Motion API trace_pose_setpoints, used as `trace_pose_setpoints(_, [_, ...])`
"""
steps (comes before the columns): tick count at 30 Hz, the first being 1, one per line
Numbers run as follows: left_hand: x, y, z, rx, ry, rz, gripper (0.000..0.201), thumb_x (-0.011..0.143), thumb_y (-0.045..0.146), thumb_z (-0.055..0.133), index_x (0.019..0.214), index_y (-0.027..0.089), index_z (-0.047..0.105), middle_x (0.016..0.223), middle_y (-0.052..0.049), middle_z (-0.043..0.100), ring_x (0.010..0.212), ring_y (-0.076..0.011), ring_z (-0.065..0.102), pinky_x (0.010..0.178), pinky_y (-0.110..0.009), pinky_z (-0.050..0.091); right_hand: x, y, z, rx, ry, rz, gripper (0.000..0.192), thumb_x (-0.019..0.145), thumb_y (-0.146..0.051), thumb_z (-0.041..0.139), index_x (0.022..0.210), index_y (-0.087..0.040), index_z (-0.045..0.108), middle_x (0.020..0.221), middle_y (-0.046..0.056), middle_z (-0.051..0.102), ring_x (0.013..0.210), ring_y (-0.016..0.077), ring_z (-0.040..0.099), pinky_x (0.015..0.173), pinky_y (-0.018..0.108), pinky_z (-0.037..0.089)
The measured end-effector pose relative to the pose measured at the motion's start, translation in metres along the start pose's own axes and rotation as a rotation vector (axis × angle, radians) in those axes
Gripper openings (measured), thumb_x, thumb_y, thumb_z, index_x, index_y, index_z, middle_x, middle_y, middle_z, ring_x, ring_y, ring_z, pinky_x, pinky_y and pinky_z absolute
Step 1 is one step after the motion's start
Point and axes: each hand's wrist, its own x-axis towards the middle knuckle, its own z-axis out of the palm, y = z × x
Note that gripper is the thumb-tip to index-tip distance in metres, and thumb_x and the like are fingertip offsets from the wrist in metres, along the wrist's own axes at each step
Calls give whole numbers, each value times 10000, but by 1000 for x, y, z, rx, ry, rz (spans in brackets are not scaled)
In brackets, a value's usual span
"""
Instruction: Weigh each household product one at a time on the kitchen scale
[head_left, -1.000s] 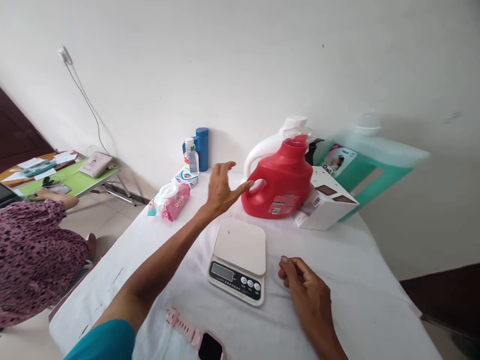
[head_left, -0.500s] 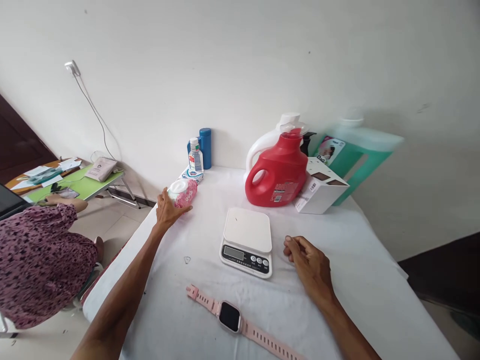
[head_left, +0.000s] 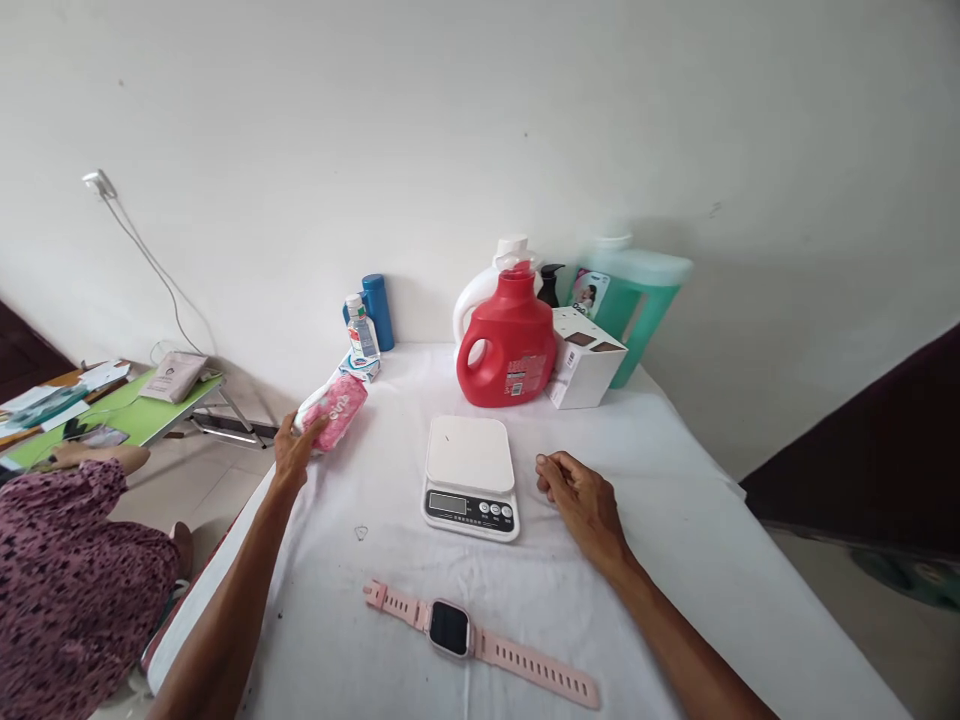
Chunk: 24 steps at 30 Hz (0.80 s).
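My left hand (head_left: 294, 450) grips the near end of a pink pack of wet wipes (head_left: 334, 410) at the left edge of the white-covered table (head_left: 675, 520); the pack is tilted up. My right hand (head_left: 581, 497) rests loosely curled on the cloth, just right of a white kitchen scale (head_left: 470, 475), and holds nothing. A pink smartwatch (head_left: 480, 640) lies flat near the table's front.
At the back stand a red detergent jug (head_left: 506, 345), a white jug behind it, a white box (head_left: 586, 370), a green jug (head_left: 637, 300), a blue bottle (head_left: 377, 310) and a small clear bottle (head_left: 361, 335). A person in a purple patterned garment (head_left: 60, 580) sits at left by a green table (head_left: 112, 415).
My left hand moved from the red jug's handle leftward to the wipes pack, took hold of it and tilted it up. The right hand stayed put. The view shifted.
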Motion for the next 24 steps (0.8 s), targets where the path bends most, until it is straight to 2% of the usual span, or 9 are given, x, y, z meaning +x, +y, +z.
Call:
trace_pose_setpoints(2, [-11, 4, -6, -141, -74, -134, 697, 540, 527, 939, 1089, 178, 690, 905, -15, 689, 719, -164, 638, 620, -283, 531, 1, 1, 0, 0, -4, -13, 483, 923, -667, 512, 683, -249, 527, 632, 7, 615, 590, 175, 537, 595, 304, 413])
trace_pose_setpoints(4, [-24, 11, -6, -220, -152, -168, 715, 533, 508, 961, 1109, 178, 696, 949, -15, 700, 726, -143, 632, 607, -254, 521, 1, 2, 0, -6, -4, -20, 482, 932, -658, 508, 675, -250, 501, 624, 0, 603, 579, 166, 515, 590, 302, 395])
trace_pose_setpoints(8, [-54, 29, 14, -279, -372, -26, 690, 634, 476, 951, 1211, 181, 716, 1084, -53, 745, 893, -181, 685, 739, -260, 555, 2, 3, 1, -8, 0, -21, 471, 940, -643, 511, 684, -249, 496, 644, 3, 617, 589, 163, 513, 606, 303, 390])
trace_pose_setpoints(11, [-73, 43, 41, -241, -528, 82, 704, 709, 454, 916, 1323, 191, 696, 1187, -75, 756, 1048, -238, 703, 865, -304, 566, 2, 3, 1, 16, 7, -13, 473, 947, -642, 512, 688, -246, 505, 647, 1, 618, 598, 160, 510, 615, 302, 389])
trace_pose_setpoints(14, [-88, 53, 70, -178, -635, 156, 716, 735, 454, 904, 1363, 195, 677, 1240, -81, 752, 1115, -271, 701, 919, -340, 565, 2, 5, 2, 36, 7, -3, 471, 947, -643, 516, 696, -245, 524, 651, 2, 622, 598, 162, 512, 613, 304, 386])
trace_pose_setpoints(16, [-95, 55, 85, -92, -676, 234, 728, 733, 458, 910, 1370, 197, 671, 1250, -87, 749, 1125, -283, 702, 946, -367, 561, 2, 5, 1, 46, 8, -3, 463, 944, -639, 521, 700, -246, 535, 656, 5, 626, 601, 166, 522, 617, 307, 388])
trace_pose_setpoints(19, [-99, 54, 98, 81, -661, 418, 707, 727, 475, 913, 1342, 212, 684, 1286, -96, 738, 1175, -301, 687, 1013, -409, 540, 3, 5, 1, 68, 9, -8, 446, 946, -624, 525, 710, -246, 551, 669, 8, 634, 614, 170, 533, 626, 307, 393])
trace_pose_setpoints(21, [-98, 53, 102, 169, -652, 502, 690, 750, 502, 892, 1343, 220, 682, 1314, -102, 728, 1207, -307, 674, 1034, -421, 531, 4, 5, 1, 81, 8, -10, 437, 946, -616, 523, 716, -246, 558, 670, 9, 636, 615, 170, 536, 630, 305, 396])
trace_pose_setpoints(24, [-92, 52, 99, 247, -717, 541, 741, 777, 540, 861, 1410, 224, 640, 1362, -117, 705, 1239, -313, 660, 1042, -430, 529, 5, 4, 2, 85, 13, -3, 424, 932, -607, 521, 715, -245, 562, 657, 6, 629, 607, 167, 535, 625, 303, 395])
